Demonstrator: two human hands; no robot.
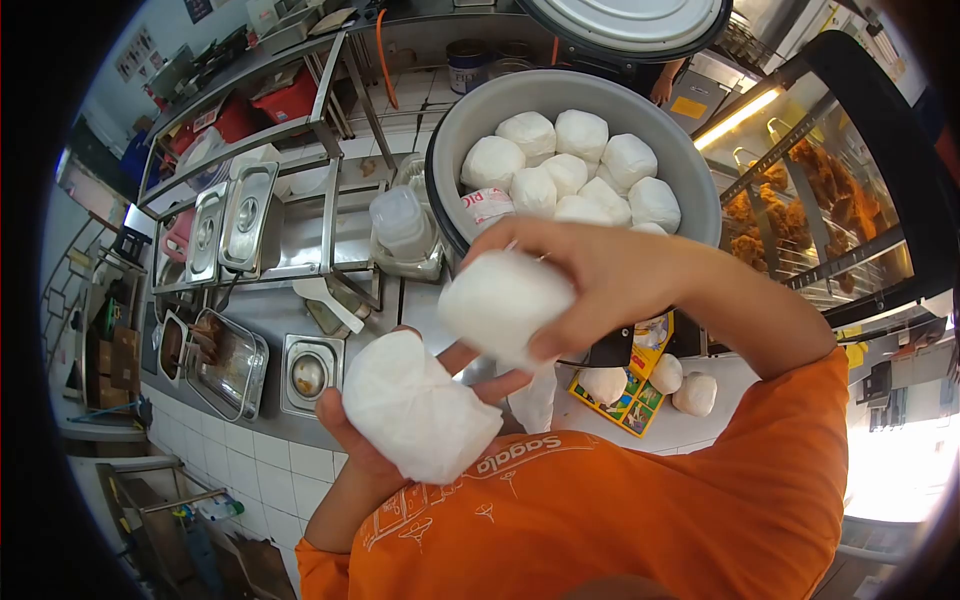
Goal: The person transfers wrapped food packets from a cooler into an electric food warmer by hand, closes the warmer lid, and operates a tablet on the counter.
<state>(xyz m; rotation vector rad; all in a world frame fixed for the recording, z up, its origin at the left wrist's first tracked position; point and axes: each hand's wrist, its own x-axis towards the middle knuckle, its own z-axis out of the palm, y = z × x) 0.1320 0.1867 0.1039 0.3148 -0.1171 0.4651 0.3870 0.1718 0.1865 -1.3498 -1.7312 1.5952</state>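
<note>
My left hand [345, 430] cups a white paper-wrapped bundle [415, 405] from below, low in front of the orange shirt. Just up and to the right, my right hand [595, 275] grips another white wrapped bundle [505, 305], blurred by motion, its fingers around the top and side. What the paper covers is hidden. Beyond my right hand is a large round grey pot [478, 120] with several similar white bundles [565, 170] in it. One wrapper [487, 203] there bears red print.
The pot's lid [635, 22] stands raised behind. On the right is a lit glass case [800, 190] with fried pieces. A yellow printed sheet [640, 405] and several wrapped bundles [694, 394] lie below the pot. Metal pans [228, 375] line the left counter. A person's hand [662, 88] shows behind.
</note>
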